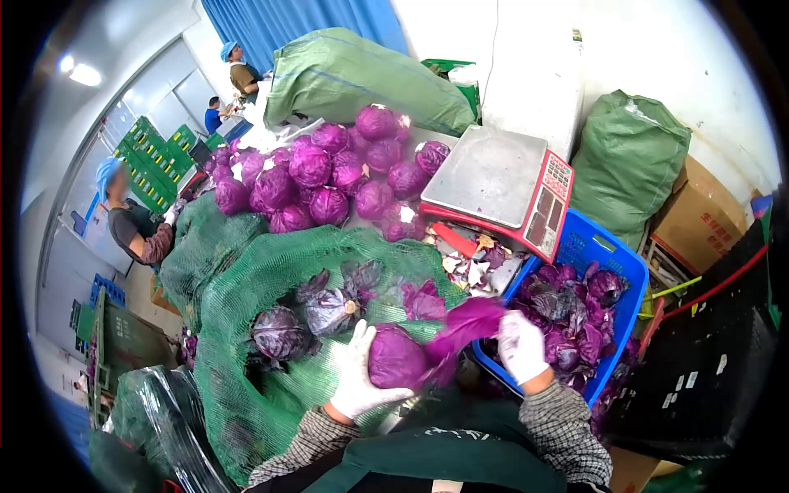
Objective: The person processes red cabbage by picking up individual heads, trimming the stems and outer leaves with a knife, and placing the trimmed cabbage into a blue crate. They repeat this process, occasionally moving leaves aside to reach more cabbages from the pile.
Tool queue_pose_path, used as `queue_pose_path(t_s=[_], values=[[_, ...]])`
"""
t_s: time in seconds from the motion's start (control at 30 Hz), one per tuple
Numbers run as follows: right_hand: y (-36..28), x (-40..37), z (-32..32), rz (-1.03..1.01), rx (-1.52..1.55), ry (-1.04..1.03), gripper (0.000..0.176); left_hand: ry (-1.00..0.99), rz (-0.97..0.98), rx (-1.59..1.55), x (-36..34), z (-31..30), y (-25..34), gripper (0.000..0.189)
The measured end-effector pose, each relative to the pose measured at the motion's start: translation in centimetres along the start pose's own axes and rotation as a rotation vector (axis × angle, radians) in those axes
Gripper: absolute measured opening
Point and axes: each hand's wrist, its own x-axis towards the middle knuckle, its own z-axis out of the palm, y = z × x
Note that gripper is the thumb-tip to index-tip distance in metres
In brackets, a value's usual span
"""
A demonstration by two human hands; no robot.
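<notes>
My left hand (362, 378), in a white glove, is wrapped round the left side of a purple cabbage (396, 358). A large purple leaf (468, 324) stretches from the right of that cabbage to my gloved right hand (521, 345), whose fingers are closed on it. Beneath and left of the cabbage lies a green mesh sack (238, 304), with darker cabbages (279, 333) on it. Beside my right hand stands a blue basket (622, 329) full of loose purple leaves.
Several trimmed cabbages (311, 166) are piled behind the sack. A scale (489, 177) stands right of them, with a red-handled knife (454, 239) and scraps in front. Green bags (629, 156) and a carton (703, 218) are behind. A person (131, 218) works at the left.
</notes>
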Motion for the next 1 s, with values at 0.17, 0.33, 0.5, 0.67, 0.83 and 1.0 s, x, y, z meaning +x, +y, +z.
queue_pose_path(t_s=[0.17,0.33,0.5,0.67,0.83,1.0], values=[[13.0,-3.1,-3.0,0.528,0.22,0.149,0.034,0.002,-0.106,-0.233,-1.1,-0.5,-2.9,0.128],[-2.6,1.0,-4.1,0.369,0.404,-0.127,0.034,-0.064,0.025,-0.15,-0.1,-0.7,-1.5,0.126],[-7.1,0.7,4.9,0.312,1.029,-0.72,0.048,-0.117,0.152,-0.097,-0.4,-0.9,-1.6,0.126],[-7.2,0.8,5.9,0.121,0.881,-0.616,0.051,-0.175,0.18,-0.025,0.5,-1.5,-0.5,0.12],[-7.3,1.1,1.9,0.407,0.927,-0.762,0.047,-0.275,0.267,0.01,2.4,-1.8,0.3,0.117],[-4.8,-2.0,5.1,0.335,0.77,-0.611,0.025,-0.329,0.331,0.031,3.6,-2.7,-0.2,0.123]])
